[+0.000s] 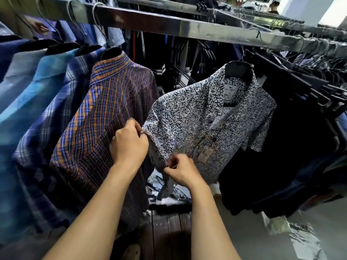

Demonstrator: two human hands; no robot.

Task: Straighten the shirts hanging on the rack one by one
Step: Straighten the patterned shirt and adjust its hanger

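Note:
A white shirt with a dark leaf print (199,113) hangs on a black hanger from the metal rail (169,25), tilted toward me. My left hand (129,141) pinches the hem of its short sleeve at the left. Lower down, my right hand (180,169) pinches the shirt's lower front edge, close to a paper price tag (205,154). To the left hangs an orange and blue plaid shirt (105,128), its side just behind my left hand.
Several blue and plaid shirts (37,102) crowd the rail at the left. Dark garments (281,156) and empty black hangers (319,87) fill the right. Plastic wrappers (174,194) lie on the floor below, beside a dark wooden plank (169,231).

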